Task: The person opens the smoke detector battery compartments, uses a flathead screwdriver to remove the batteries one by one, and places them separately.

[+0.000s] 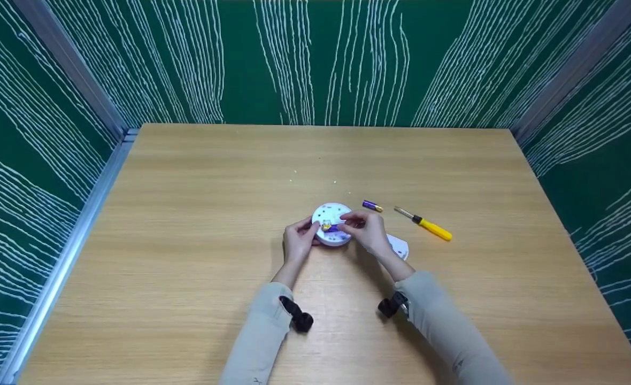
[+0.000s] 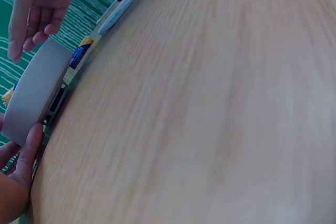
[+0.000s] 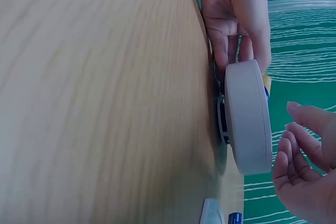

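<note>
The person's pale sleeves [image 1: 262,334] came in from the near edge, a black wrist mount [image 1: 297,315] on the left and another on the right. The left hand [image 1: 298,241] held the side of a round white device [image 1: 327,216], its thumb and fingers bent around the rim. The right hand [image 1: 368,231] was loosely open over the other side, fingers gently curved, holding nothing, with a gap to the device's face in the right wrist view. The device was near the middle of the wooden table [image 1: 187,214], a thick disc with a smooth, plain side wall and a thin seam near its face. That face was white, scattered with small dark marks; the underside showed black openings, and whether it touched the table could not be told. A purple-blue battery [image 1: 330,228] with a golden end lay across the face. Just beyond the right wrist, partly hidden, lay a white piece [image 1: 399,246] with a rounded end. Farther off were a yellow-handled screwdriver [image 1: 425,222] and a similar loose battery [image 1: 372,206], then tiny pale specks, and lastly a green backdrop [image 1: 240,64] with wavy white lines.
</note>
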Tool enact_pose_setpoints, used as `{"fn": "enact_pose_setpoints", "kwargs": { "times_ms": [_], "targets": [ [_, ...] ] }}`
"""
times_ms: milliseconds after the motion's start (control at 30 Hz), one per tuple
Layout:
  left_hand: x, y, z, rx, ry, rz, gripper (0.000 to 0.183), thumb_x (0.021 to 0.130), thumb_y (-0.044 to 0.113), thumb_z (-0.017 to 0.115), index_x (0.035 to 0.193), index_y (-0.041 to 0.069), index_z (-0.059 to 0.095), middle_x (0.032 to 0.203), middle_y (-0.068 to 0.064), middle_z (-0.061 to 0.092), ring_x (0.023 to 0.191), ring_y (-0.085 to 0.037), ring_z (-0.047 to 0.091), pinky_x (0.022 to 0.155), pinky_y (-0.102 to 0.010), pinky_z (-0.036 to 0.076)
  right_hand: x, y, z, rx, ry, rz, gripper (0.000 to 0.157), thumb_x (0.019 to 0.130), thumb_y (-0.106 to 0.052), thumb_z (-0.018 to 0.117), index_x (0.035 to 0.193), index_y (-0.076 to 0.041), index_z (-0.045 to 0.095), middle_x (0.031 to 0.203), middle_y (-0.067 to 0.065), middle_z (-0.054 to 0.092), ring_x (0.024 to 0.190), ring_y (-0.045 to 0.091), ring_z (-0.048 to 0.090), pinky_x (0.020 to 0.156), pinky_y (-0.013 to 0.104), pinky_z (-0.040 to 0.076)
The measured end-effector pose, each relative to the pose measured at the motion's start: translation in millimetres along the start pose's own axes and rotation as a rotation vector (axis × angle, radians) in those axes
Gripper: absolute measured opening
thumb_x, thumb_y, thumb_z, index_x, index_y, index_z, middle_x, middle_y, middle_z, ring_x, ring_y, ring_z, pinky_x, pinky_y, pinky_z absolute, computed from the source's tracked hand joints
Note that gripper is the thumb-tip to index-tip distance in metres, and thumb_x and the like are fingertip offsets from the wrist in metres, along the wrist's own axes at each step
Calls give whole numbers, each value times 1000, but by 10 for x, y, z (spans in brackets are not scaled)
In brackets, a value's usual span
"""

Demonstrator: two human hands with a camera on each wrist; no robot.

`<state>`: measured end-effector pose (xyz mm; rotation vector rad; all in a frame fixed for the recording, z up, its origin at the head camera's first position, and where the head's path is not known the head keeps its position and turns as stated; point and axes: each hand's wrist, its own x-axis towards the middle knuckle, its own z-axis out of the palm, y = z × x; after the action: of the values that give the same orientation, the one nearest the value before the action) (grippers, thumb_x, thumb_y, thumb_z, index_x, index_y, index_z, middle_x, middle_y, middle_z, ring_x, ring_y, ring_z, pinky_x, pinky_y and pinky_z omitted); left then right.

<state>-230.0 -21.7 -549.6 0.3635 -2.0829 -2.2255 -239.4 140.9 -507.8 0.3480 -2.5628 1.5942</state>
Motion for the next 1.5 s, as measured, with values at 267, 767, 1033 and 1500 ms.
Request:
{"fn": "enact_pose_setpoints", "kwargs": {
  "times_ms": [267,767,1033,1500],
  "targets": [
    [-8,5,-6,-19,-15,25,30,81,7,63,108,-6,60,85,-20,65,52,-10,57,50,-31,55,54,-3,55,-41,-39,-53,16,67,-3,75,81,2,68,66,5,61,58,9,51,51,15,44],
    [-40,61,-7,10,-4,11,30,81,7,63,107,-6,60,85,-19,65,52,-11,57,50,-29,55,65,42,111,-115,-42,-107,16,63,0,77,77,2,69,64,5,57,59,15,51,50,15,41],
    [-23,44,-14,-5,-19,9,31,80,7,64,108,-6,59,91,-21,64,55,-14,58,54,-36,55,60,20,108,-179,-57,-68,17,62,-1,78,78,-2,71,66,3,58,61,13,50,51,16,41],
    [-10,10,4,4,4,-1,30,80,9,64,108,-3,61,91,-16,65,56,-10,58,50,-26,54,46,-1,101,-188,-67,-56,14,63,-6,78,76,-6,72,64,0,56,61,12,49,52,18,40]
  ]
}}
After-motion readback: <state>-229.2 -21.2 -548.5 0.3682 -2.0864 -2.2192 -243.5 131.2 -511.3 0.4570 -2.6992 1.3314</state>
